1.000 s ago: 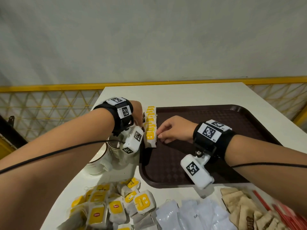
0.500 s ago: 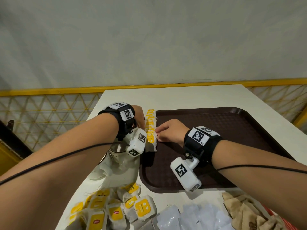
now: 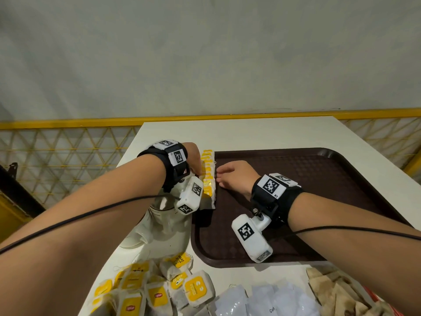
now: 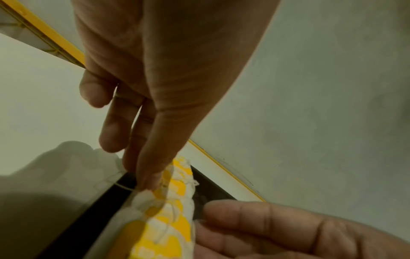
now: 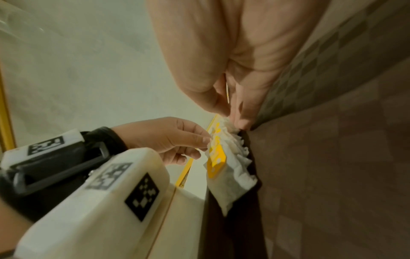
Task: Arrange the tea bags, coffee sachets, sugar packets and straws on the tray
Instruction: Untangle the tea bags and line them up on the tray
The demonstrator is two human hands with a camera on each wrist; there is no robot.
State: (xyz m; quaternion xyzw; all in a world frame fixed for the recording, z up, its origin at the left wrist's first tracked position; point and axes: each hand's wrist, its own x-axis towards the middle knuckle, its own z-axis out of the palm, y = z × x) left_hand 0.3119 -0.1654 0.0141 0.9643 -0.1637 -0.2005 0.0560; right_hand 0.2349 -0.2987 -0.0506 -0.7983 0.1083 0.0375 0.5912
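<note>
A row of yellow-tagged tea bags (image 3: 208, 179) stands on edge along the left rim of the brown tray (image 3: 319, 179). My left hand (image 3: 197, 172) touches the row from the left with straight fingers (image 4: 150, 182). My right hand (image 3: 218, 179) lies palm down on the tray and presses its fingertips (image 5: 241, 121) against the row's right side. In the wrist views the tea bags (image 4: 168, 219) (image 5: 226, 163) sit squeezed between both hands. Loose tea bags (image 3: 159, 290) lie in a pile at the table's near left.
A white cup (image 3: 159, 215) stands just left of the tray, under my left wrist. White sachets (image 3: 262, 302) and brown sugar packets (image 3: 337, 293) lie along the near edge. A yellow mesh railing (image 3: 68, 144) borders the table on the far and left sides.
Both hands stay at the tea bag row. The right hand has crept slightly left against it, and the view has tilted a little.
</note>
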